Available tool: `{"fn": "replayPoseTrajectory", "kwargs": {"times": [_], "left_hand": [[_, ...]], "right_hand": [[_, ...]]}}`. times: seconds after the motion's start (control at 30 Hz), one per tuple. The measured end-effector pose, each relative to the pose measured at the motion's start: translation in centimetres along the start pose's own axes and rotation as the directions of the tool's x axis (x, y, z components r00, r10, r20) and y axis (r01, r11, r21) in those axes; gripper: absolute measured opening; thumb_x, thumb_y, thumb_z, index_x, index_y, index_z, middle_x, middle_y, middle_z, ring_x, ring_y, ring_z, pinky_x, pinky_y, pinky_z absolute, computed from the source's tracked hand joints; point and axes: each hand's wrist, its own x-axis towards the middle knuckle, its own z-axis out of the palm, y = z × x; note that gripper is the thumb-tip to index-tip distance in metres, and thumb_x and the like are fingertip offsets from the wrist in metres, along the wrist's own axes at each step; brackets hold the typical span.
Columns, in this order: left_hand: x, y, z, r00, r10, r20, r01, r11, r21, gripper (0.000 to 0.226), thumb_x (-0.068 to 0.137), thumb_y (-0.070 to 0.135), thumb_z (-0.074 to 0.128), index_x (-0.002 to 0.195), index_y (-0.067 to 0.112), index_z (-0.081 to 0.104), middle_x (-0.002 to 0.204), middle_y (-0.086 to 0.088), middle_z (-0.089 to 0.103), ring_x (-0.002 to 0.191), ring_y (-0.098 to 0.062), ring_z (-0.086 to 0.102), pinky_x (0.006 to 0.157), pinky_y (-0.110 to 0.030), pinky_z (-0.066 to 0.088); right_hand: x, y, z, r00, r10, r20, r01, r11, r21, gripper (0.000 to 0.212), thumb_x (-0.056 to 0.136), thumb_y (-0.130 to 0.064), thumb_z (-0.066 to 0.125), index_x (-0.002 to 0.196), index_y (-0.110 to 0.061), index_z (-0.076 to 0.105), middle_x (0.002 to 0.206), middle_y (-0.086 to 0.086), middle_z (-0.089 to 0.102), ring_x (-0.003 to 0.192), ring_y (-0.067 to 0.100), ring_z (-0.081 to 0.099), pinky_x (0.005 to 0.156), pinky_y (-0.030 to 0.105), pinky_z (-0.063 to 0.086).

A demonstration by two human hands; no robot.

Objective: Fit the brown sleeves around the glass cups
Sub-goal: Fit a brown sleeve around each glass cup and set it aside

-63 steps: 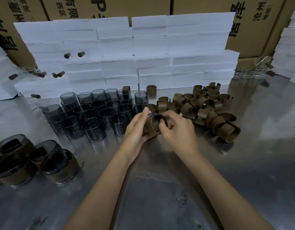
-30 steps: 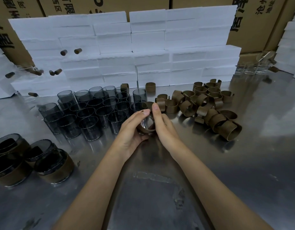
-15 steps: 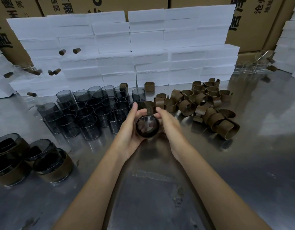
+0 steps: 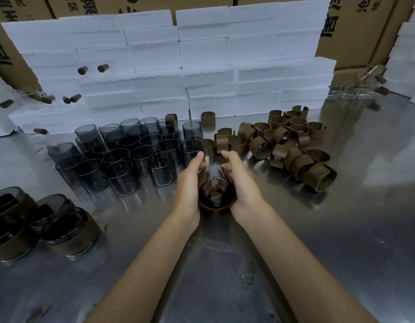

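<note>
both hands hold one glass cup (image 4: 217,193) above the metal table (image 4: 341,229), its open mouth tipped toward the camera. the left hand (image 4: 190,183) cups the left side, fingers curled round the wall; the right hand (image 4: 240,183) cups the right side likewise, and fingertips show through the glass. a brown sleeve (image 4: 215,207) sits around this cup, visible as a brown band at its near edge and between the palms.

bare smoky glass cups (image 4: 122,157) stand upright in a tight cluster left of the hands, roughly two dozen; exact count uncertain because they overlap. loose brown sleeves (image 4: 283,141) lie heaped to the right, about thirty, some curled open; one more (image 4: 208,118) stands alone against the foam wall and one (image 4: 171,120) sits behind the cup cluster. finished sleeved cups (image 4: 68,231) stand at the lower left, four partly visible, cut off by the frame edge.

white foam blocks (image 4: 201,66) are stacked in a wall behind, with cardboard cartons (image 4: 355,24) beyond. clear glass tubes with brown stoppers (image 4: 360,87) sit at far right; their number cannot be told.
</note>
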Motion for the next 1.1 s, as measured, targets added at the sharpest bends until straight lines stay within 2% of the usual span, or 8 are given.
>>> {"fn": "replayPoseTrajectory", "kwargs": {"times": [0.1,0.2,0.3,0.43,0.6,0.77,0.93,1.1], "left_hand": [[-0.5,-0.2,0.6,1.0,0.026,-0.012,-0.026,1.0,0.011,0.029,0.099,0.039,0.061,0.099,0.017,0.081,0.1,-0.007,0.08,0.095,-0.021,0.077,0.087,-0.035,0.056],[-0.7,-0.3,0.9,0.999,0.033,-0.04,-0.033,0.999,0.005,0.031,0.098,0.037,0.064,0.107,0.011,0.079,0.1,-0.009,0.08,0.094,-0.021,0.077,0.086,-0.034,0.059],[-0.9,-0.2,1.1,0.998,0.042,-0.054,-0.044,0.999,-0.026,0.03,0.098,0.033,0.067,0.106,0.007,0.079,0.099,-0.012,0.08,0.092,-0.023,0.078,0.076,-0.03,0.06],[-1.2,0.0,1.1,0.998,0.047,-0.05,-0.049,0.998,-0.05,0.027,0.098,0.03,0.068,0.085,0.012,0.083,0.092,-0.013,0.08,0.083,-0.022,0.078,0.065,-0.025,0.06],[-1.4,0.1,1.3,0.998,0.042,-0.046,-0.043,0.999,-0.032,0.03,0.096,0.036,0.069,0.081,0.014,0.083,0.093,-0.013,0.079,0.086,-0.023,0.078,0.073,-0.029,0.062],[-1.5,0.2,1.4,0.997,0.049,-0.051,-0.051,0.998,-0.032,0.03,0.096,0.036,0.069,0.076,0.018,0.084,0.086,-0.01,0.08,0.079,-0.019,0.078,0.064,-0.024,0.06],[-1.6,0.1,1.4,0.996,0.078,-0.047,-0.079,0.997,-0.023,0.028,0.097,0.035,0.068,0.079,0.021,0.084,0.091,-0.01,0.08,0.086,-0.02,0.078,0.072,-0.025,0.062],[-1.5,0.0,1.3,0.994,0.106,-0.026,-0.106,0.994,-0.012,0.028,0.097,0.036,0.067,0.082,0.02,0.084,0.092,-0.011,0.08,0.086,-0.021,0.078,0.07,-0.024,0.061]], "right_hand": [[0.1,0.2,0.1,1.0,0.009,0.001,-0.01,0.999,0.042,0.016,0.092,-0.031,0.071,0.085,-0.016,0.074,0.083,0.006,0.079,0.082,0.022,0.076,0.081,0.036,0.058],[0.1,0.3,-0.2,0.999,0.024,0.025,-0.026,0.995,0.094,0.009,0.09,-0.023,0.074,0.085,-0.015,0.076,0.083,0.007,0.078,0.078,0.023,0.075,0.076,0.036,0.058],[0.0,0.2,-0.3,0.998,0.024,0.051,-0.029,0.994,0.104,0.008,0.088,-0.022,0.077,0.088,-0.014,0.077,0.084,0.011,0.078,0.075,0.023,0.075,0.073,0.036,0.058],[-0.2,0.0,-0.3,0.997,0.019,0.076,-0.026,0.995,0.096,0.021,0.088,-0.024,0.077,0.102,-0.009,0.077,0.094,0.015,0.078,0.082,0.027,0.076,0.073,0.037,0.059],[-0.4,-0.2,-0.3,0.996,0.007,0.088,-0.015,0.995,0.101,0.027,0.087,-0.027,0.079,0.107,-0.009,0.077,0.092,0.013,0.078,0.082,0.027,0.076,0.068,0.035,0.057],[-0.3,-0.1,-0.3,0.997,-0.003,0.079,-0.003,0.997,0.08,0.03,0.087,-0.029,0.079,0.109,-0.01,0.077,0.093,0.012,0.078,0.086,0.028,0.076,0.068,0.036,0.057],[-0.2,-0.2,-0.4,0.997,-0.024,0.074,0.018,0.997,0.077,0.024,0.088,-0.031,0.079,0.102,-0.012,0.078,0.091,0.012,0.079,0.084,0.027,0.077,0.073,0.038,0.06],[-0.4,-0.2,-0.4,0.997,-0.044,0.068,0.039,0.997,0.063,0.023,0.09,-0.031,0.077,0.101,-0.011,0.078,0.092,0.014,0.078,0.084,0.028,0.077,0.072,0.038,0.06]]}}
